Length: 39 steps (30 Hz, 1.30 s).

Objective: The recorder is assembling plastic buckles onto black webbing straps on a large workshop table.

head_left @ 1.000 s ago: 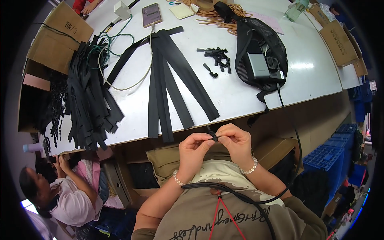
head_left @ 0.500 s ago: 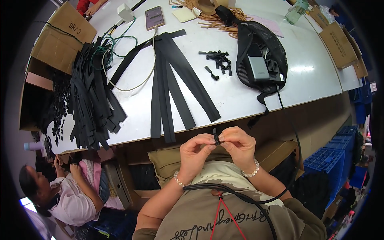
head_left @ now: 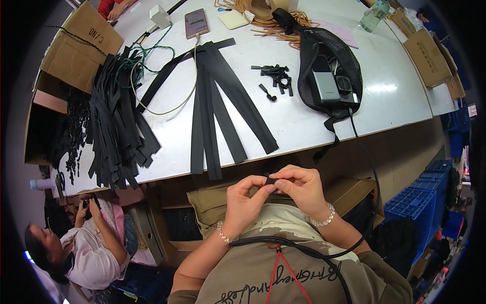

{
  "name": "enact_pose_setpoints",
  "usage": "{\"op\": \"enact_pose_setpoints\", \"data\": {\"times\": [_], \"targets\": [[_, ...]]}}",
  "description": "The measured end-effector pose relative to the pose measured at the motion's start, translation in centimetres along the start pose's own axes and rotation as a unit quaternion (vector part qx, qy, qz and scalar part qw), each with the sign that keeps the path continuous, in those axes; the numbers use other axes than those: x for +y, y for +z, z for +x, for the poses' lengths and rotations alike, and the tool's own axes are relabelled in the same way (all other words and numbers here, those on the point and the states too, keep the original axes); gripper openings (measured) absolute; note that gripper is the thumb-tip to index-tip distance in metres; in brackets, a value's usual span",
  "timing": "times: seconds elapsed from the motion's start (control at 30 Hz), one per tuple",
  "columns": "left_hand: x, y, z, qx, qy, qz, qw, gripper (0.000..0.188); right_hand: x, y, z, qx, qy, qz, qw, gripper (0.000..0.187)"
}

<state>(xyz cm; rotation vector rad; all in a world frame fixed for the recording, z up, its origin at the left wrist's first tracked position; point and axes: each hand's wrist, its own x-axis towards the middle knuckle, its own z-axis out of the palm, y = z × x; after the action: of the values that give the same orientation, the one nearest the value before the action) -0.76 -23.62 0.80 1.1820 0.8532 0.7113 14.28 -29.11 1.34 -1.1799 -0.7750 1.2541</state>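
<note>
Pinched between both hands is a small black piece (head_left: 270, 181), mostly covered by fingers; it resembles the black zipper pulls on the table. My left hand (head_left: 245, 196) holds it from the left with thumb and forefinger. From the right, my right hand (head_left: 302, 188) closes on it, its fingertips touching those of the left. Both hands are in front of my chest, just below the table's front edge. A small pile of black zipper pulls (head_left: 278, 73) lies on the white table (head_left: 385, 66), with a single pull (head_left: 267, 92) apart from it.
Long black zipper strips (head_left: 207, 101) spread over the table, beside a thick bundle of strips (head_left: 114, 121). A mesh bag (head_left: 349, 61) holds a grey device, its cable running to me. Further back lie a phone (head_left: 196, 24) and brown cords (head_left: 278, 31). A co-worker (head_left: 91, 248) sits at left.
The black piece has turned and is now more hidden by my fingers. My hands have dropped slightly and pressed closer together. The co-worker at left has shifted their hands and leaned lower.
</note>
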Motion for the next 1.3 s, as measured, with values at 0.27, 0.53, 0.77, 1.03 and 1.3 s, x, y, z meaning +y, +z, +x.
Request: {"op": "enact_pose_setpoints", "data": {"times": [0.27, 0.53, 0.77, 1.03, 1.3], "targets": [[-0.6, 0.1, -0.3, 0.001, 0.036, -0.027, 0.999, 0.007, 0.7, 0.6, -0.7, 0.032, 0.052, 0.126, 0.99, 0.013], [-0.6, 0.5, -0.7, 0.032, 0.069, -0.011, 0.997, 0.009, 0.4, 1.5, -0.8, 0.068, -0.107, -0.045, 0.991, 0.013], [-1.1, 0.3, -0.5, 0.042, 0.083, -0.066, 0.994, 0.009, 0.1, 0.9, -0.6, 0.017, -0.219, -0.177, 0.959, 0.024], [-1.5, 0.0, -0.4, 0.019, 0.105, -0.089, 0.99, 0.01, 0.0, 0.7, -0.6, 0.004, -0.099, -0.01, 0.995, 0.018], [-1.5, 0.3, -0.4, 0.009, 0.057, -0.097, 0.994, 0.011, -0.2, 0.7, -0.6, 0.01, -0.066, 0.001, 0.998, 0.021]]}}
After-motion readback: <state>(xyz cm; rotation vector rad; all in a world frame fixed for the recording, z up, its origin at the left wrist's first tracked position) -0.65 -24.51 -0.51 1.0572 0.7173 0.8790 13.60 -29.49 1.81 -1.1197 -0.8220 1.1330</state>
